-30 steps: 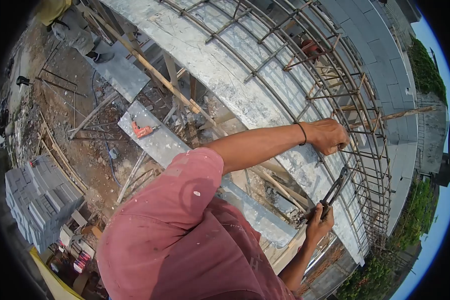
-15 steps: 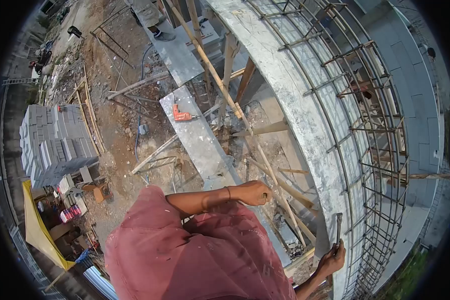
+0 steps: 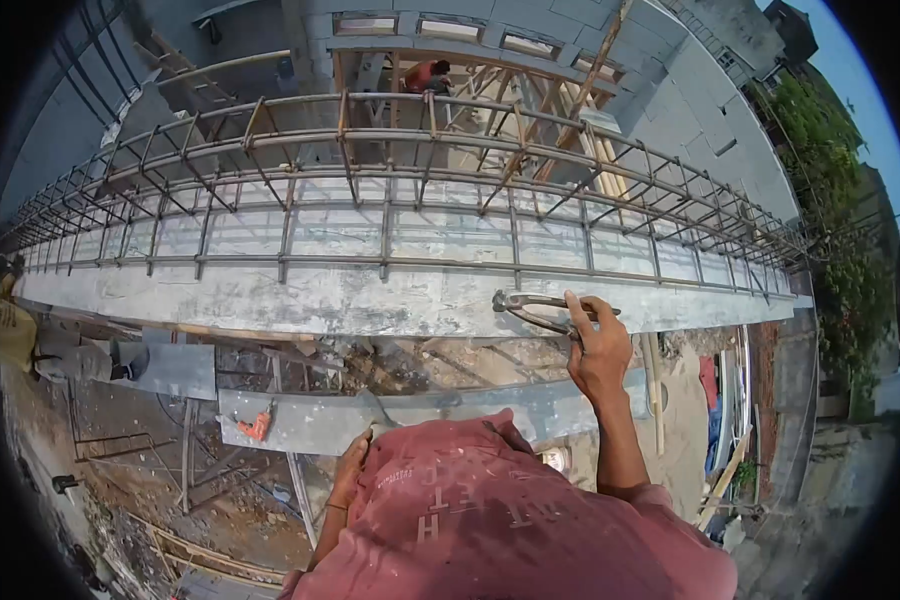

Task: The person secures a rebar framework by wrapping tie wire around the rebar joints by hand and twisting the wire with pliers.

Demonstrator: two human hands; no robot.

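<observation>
My right hand (image 3: pixel 601 350) grips a pair of pincers (image 3: pixel 530 304) by the handles, which are spread apart, with the jaws toward the left. The pincers lie over the front strip of the whitish concrete formwork (image 3: pixel 420 312). Beyond them runs a long cage of rebar (image 3: pixel 385 215) tied with cross stirrups. My left hand (image 3: pixel 349 470) is low beside my red shirt (image 3: pixel 510 500), with its fingers curled and partly hidden; what they hold, if anything, I cannot make out.
A plank walkway (image 3: pixel 310 420) runs below, with an orange drill (image 3: pixel 257 425) on it. A co-worker in yellow (image 3: pixel 12 335) is at the far left, and another person (image 3: pixel 426 76) is beyond the cage. Bamboo poles (image 3: pixel 656 390) stand at the right.
My view has turned toward the rebar cage, which now runs across in front of me. My right hand has raised the pincers over the formwork; my left hand has dropped to my side.
</observation>
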